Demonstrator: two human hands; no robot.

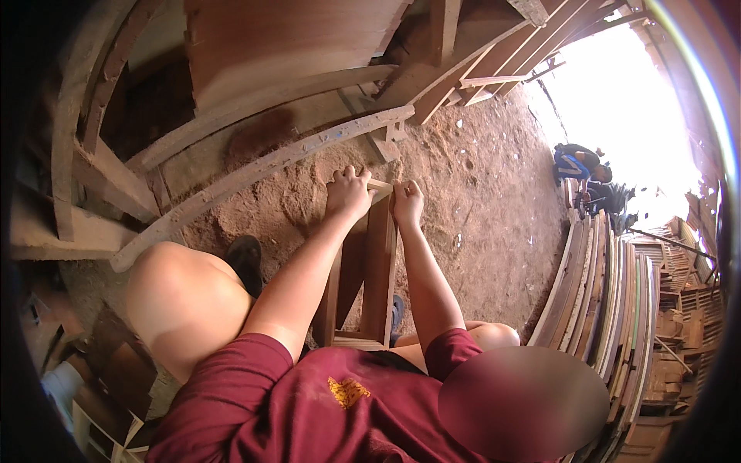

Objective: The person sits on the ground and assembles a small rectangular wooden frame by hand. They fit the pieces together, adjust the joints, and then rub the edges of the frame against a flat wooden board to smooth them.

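A narrow wooden frame of brown boards stands between my legs, stretching away from my body. My left hand is wrapped over its far end, the fingers bent over the wood. A short pale strip of wood crosses that end, between my two hands. At the far right corner of the frame my right hand is closed, thumb and fingers together. What it pinches is hidden or too small to name.
A long curved timber and larger wooden framework lie beyond and to the left. Stacked planks line the right side. Bare dirt ground spreads between. Other people crouch at the far right, near bright daylight.
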